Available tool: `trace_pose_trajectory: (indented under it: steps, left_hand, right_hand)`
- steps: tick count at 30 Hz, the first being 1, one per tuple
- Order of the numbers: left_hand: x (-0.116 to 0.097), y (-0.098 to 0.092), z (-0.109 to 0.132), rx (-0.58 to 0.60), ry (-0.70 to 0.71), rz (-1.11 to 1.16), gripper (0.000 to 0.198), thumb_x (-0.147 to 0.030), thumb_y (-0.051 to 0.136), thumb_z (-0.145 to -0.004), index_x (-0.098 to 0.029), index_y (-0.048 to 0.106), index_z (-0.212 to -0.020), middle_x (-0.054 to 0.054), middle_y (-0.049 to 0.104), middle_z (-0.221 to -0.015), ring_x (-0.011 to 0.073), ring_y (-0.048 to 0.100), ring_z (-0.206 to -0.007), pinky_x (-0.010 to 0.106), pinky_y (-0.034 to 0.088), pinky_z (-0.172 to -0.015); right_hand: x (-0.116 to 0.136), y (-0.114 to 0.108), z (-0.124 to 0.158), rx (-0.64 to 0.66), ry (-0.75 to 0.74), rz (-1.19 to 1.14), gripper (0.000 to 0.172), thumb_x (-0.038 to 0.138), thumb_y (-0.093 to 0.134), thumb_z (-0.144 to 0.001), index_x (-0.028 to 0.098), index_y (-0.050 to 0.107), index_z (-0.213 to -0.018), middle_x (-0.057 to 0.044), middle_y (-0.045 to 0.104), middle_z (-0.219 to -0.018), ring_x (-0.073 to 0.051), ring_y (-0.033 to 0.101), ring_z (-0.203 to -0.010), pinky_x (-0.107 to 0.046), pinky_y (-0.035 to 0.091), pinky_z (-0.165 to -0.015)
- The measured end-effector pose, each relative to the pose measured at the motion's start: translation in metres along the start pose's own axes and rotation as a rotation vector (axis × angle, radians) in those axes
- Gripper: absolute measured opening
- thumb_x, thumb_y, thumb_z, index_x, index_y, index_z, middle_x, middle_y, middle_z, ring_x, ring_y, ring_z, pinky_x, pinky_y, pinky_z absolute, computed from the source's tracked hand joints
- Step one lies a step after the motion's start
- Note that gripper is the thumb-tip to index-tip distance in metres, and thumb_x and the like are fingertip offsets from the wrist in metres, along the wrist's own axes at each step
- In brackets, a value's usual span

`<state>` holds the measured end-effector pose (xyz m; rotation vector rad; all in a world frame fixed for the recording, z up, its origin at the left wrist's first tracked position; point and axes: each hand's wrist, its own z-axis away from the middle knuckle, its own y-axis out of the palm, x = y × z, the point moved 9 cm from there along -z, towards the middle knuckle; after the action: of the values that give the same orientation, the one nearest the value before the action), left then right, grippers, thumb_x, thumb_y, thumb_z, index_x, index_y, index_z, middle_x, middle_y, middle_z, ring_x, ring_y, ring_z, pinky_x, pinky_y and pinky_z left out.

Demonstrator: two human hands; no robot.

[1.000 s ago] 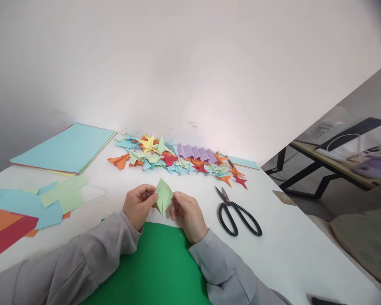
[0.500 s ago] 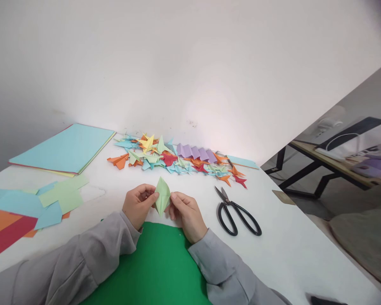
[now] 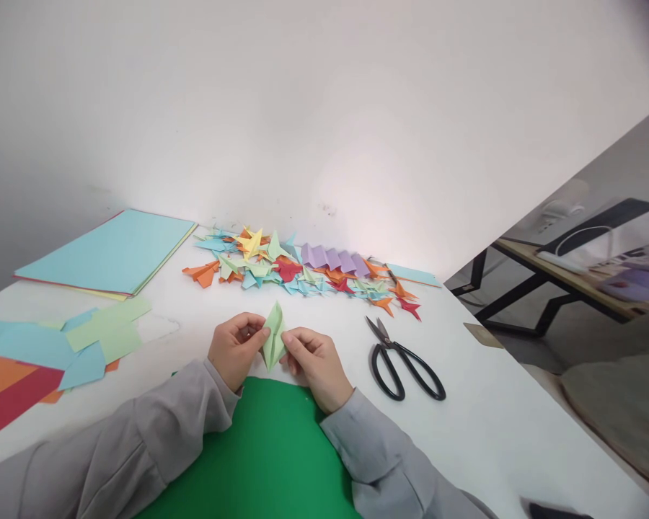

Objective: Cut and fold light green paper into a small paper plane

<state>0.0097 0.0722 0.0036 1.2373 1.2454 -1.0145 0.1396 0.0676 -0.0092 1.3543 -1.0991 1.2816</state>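
Observation:
A small light green folded paper (image 3: 273,337) stands upright between my hands, pointed at its top and bottom, with a crease down its middle. My left hand (image 3: 239,349) pinches its left edge between thumb and fingers. On the opposite edge, my right hand (image 3: 316,362) has its thumb and fingers closed on the paper. Both hands are just above the green sheet (image 3: 265,447) at the table's front.
Open black scissors (image 3: 400,360) lie right of my hands. Many folded paper pieces (image 3: 288,270) line the wall. Loose coloured papers (image 3: 43,346) are at left, below a stack of blue-topped sheets (image 3: 113,249). The white table (image 3: 481,425) has a right edge.
My right thumb has moved a little left over the green paper. The paper looks narrower, its right side pressed inward. My left hand has hardly moved.

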Motion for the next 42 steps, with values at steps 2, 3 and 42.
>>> trace_pose_trajectory:
  steps: [2,3,42]
  left_hand:
    - [0.0,0.0,0.0,0.0,0.01,-0.004,0.011,-0.021,0.064,-0.058,-0.013,0.06,-0.065,-0.002,0.056,-0.056,0.0081,0.049,-0.052,0.019,0.04,-0.05]
    - [-0.001,0.0,0.0,0.001,0.015,-0.007,0.011,-0.021,0.064,-0.058,-0.013,0.06,-0.065,-0.002,0.056,-0.056,0.008,0.049,-0.052,0.019,0.04,-0.05]
    - [-0.004,0.022,0.006,0.258,-0.027,0.112,0.03,-0.014,0.064,-0.055,-0.013,0.062,-0.085,0.003,0.06,-0.066,0.0134,0.054,-0.063,0.025,0.043,-0.057]
  right_hand:
    - [-0.002,0.001,0.0,0.006,0.017,0.007,0.027,0.04,0.06,-0.069,0.014,0.058,-0.063,0.002,0.055,-0.045,-0.005,0.038,-0.035,-0.017,0.027,-0.035]
    - [-0.002,0.001,0.0,0.01,0.024,0.011,0.027,0.039,0.06,-0.068,0.014,0.057,-0.063,0.002,0.055,-0.044,-0.004,0.038,-0.034,-0.017,0.027,-0.035]
    - [-0.009,0.009,0.001,0.197,0.021,-0.116,0.029,0.028,0.059,-0.065,0.016,0.04,-0.046,0.003,0.04,-0.052,-0.007,0.032,-0.043,-0.021,0.021,-0.039]
